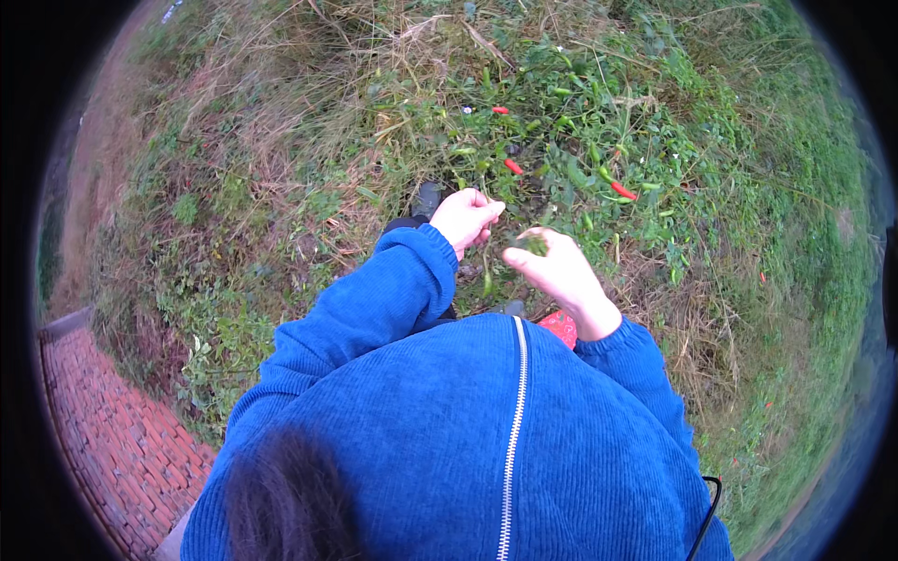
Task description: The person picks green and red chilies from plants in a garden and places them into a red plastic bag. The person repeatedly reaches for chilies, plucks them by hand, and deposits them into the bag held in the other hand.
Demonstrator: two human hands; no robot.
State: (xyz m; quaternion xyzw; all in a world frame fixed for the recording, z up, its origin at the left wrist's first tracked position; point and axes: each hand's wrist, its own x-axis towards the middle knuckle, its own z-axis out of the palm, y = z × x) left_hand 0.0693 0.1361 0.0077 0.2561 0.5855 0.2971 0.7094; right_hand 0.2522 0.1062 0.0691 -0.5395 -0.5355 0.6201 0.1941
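Observation:
Chilli plants with red and green pods grow low in front of me. My left hand (pixel 468 218) is closed in a pinch at what looks like a thin plant stem, just below a red chilli (pixel 513 166). My right hand (pixel 564 273) is close beside it, its fingers curled around something dark green and blurred that I cannot make out. A green chilli (pixel 487 283) hangs below and between the hands. Another red chilli (pixel 623 192) shows among the leaves to the right, and a smaller red chilli (pixel 500 110) farther off.
Dark shoes (pixel 428 198) show close to my hands. A piece of red patterned material (pixel 559 327) is partly hidden by my right sleeve. Dry grass (pixel 271 103) tangles at the left, and red brick paving (pixel 122 439) with a pale kerb lies at the lower left.

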